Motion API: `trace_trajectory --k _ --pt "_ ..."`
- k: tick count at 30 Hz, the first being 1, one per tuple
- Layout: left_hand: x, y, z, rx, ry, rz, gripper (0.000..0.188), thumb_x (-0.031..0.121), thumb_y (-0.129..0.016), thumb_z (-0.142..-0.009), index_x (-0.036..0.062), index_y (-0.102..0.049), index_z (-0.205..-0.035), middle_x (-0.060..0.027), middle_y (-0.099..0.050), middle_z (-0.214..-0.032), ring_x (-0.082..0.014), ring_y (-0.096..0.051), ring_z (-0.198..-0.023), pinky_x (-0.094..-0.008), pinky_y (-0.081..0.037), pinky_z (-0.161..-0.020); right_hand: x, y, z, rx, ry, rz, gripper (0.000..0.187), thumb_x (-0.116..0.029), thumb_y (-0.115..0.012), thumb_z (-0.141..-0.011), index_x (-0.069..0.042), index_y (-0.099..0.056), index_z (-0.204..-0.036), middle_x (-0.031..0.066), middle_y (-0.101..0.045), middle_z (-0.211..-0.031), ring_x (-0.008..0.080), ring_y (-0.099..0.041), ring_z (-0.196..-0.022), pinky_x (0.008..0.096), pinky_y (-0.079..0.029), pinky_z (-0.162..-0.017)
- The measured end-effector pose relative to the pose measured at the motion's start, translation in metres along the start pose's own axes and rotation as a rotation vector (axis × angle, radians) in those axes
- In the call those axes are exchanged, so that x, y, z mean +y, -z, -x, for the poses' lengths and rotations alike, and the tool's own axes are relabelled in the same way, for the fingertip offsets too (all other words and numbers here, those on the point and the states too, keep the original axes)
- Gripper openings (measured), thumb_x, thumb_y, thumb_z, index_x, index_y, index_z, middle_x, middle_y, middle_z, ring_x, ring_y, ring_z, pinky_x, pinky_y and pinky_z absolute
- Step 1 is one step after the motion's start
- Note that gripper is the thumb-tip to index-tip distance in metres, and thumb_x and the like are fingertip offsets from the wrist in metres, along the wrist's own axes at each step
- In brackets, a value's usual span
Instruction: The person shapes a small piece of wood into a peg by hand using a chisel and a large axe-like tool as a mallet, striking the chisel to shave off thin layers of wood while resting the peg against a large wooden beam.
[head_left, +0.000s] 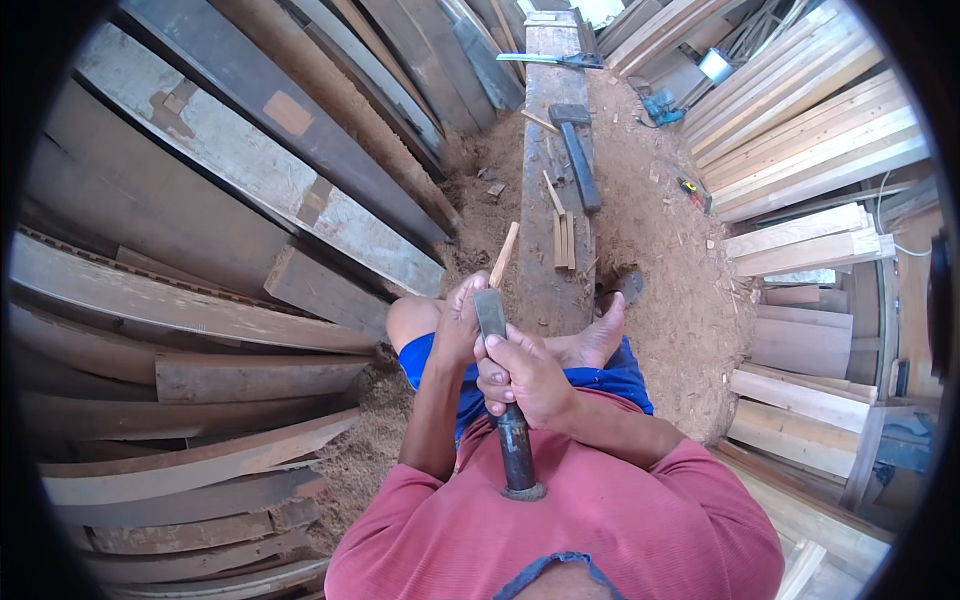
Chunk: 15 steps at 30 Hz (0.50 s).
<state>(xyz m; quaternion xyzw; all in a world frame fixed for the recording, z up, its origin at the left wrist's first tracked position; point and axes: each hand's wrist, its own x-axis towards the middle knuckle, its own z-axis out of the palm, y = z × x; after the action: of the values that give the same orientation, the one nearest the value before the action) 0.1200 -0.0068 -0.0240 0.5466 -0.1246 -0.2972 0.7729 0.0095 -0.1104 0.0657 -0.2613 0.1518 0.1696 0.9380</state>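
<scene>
In the head view, the left grip (462, 315) is pinching 1 slim wooden stick (507, 252), whose near end is disappearing behind the fingers while its far end is pointing toward the counter (560, 300). The right grip (522, 372) is clasping 1 chisel (515, 445), and its curled fingers are hiding the middle of the tool. The flat grey metal blade is pointing away, just beside the left grip; the dark cylindrical handle is resting its butt against the pink shirt (620, 500). I cannot tell whether the blade is touching the stick.

On the long, worn plank counter, 1 hammer (577, 160) with a blocky head is lying to the right, 3 short wooden strips (564, 241) are apparently lying side by side nearer, and 1 saw (550, 60) is lying across the far end. The person's legs are covering the near end.

Coarse brown sawdust (685, 300) is spreading over the floor, where 1 blue tool (660, 105) is sitting at far right, its shape hard to make out. Rough boards (200, 285) are crowding the left, too overlapped for counting.
</scene>
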Motion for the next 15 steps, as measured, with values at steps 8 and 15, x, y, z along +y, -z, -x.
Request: trace_trajectory --k 8,15 --pt "0.04 -0.023 0.028 0.036 -0.098 -0.428 0.032 0.024 -0.033 -0.106 0.0038 -0.056 -0.097 0.0012 -0.049 -0.075 -0.0081 -0.045 -0.069 -0.0256 -0.04 -0.062 -0.001 0.001 0.007 -0.016 0.06 0.069 0.017 -0.024 -0.043 -0.102 -0.008 -0.047 -0.099 -0.0042 -0.037 -0.063 0.0062 -0.036 -0.046 0.0255 -0.04 -0.047" --pt "0.037 -0.029 0.035 0.019 -0.237 -0.564 0.032 0.023 -0.035 -0.105 0.0031 -0.052 -0.086 -0.0009 -0.048 -0.069 -0.0105 -0.045 -0.062 -0.0293 -0.039 -0.057 -0.009 -0.004 0.015 0.074 0.059 0.072 0.02 -0.027 -0.042 -0.102 -0.008 -0.046 -0.097 -0.004 -0.037 -0.063 0.0061 -0.036 -0.046 0.0254 -0.041 -0.046"
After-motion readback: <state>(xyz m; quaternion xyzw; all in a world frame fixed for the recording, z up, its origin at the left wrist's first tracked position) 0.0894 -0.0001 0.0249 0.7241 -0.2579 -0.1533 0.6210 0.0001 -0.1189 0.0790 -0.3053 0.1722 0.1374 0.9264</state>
